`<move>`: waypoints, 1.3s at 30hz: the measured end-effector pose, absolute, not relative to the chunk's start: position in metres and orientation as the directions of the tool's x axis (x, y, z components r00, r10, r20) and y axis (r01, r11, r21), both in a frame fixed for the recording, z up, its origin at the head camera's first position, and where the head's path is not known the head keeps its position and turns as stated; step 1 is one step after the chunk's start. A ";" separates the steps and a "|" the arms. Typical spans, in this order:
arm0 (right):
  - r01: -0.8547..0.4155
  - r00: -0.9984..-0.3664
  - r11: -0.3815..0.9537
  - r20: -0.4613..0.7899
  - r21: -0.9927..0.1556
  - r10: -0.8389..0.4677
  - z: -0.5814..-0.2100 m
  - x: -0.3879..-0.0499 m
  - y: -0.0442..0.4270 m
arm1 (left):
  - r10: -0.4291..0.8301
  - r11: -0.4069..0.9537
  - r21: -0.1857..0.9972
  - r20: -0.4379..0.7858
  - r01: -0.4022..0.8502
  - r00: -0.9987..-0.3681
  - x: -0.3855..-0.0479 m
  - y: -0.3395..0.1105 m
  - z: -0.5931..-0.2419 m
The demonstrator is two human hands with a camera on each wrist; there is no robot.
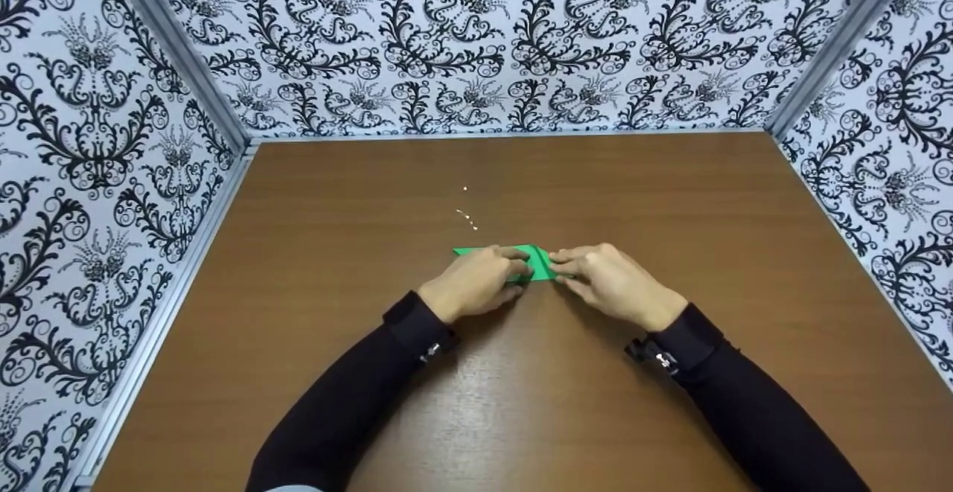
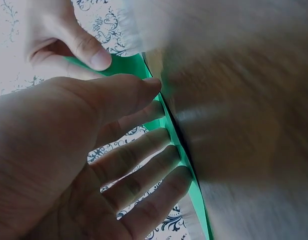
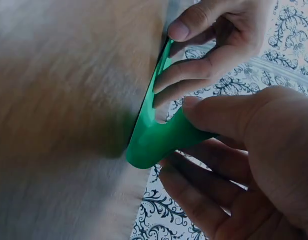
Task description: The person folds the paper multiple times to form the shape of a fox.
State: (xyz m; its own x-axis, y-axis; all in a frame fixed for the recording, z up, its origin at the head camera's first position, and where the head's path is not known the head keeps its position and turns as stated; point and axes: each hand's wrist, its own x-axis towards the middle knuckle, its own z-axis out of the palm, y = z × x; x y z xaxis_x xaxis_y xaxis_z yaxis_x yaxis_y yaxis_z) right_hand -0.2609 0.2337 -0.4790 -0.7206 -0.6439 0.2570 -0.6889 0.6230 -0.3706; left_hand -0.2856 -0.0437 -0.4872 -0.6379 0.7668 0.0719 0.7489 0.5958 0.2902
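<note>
A folded green paper strip lies on the table near its middle. The left hand rests on its left part, and in the left wrist view the fingertips of that hand press along the paper with the fingers spread. At the right end the right hand pinches the paper between thumb and fingers. The right wrist view has this end of the paper bent up off the table, held by the right hand.
Small white specks lie on the brown wooden table beyond the paper. Patterned black-and-white panels with grey metal edges stand at the back and both sides.
</note>
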 end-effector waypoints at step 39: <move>-0.736 -0.676 0.669 0.161 -0.103 -0.719 -0.491 -0.249 0.216 | 0.755 0.655 0.079 -0.013 0.752 -0.656 -0.289 -0.040 -0.486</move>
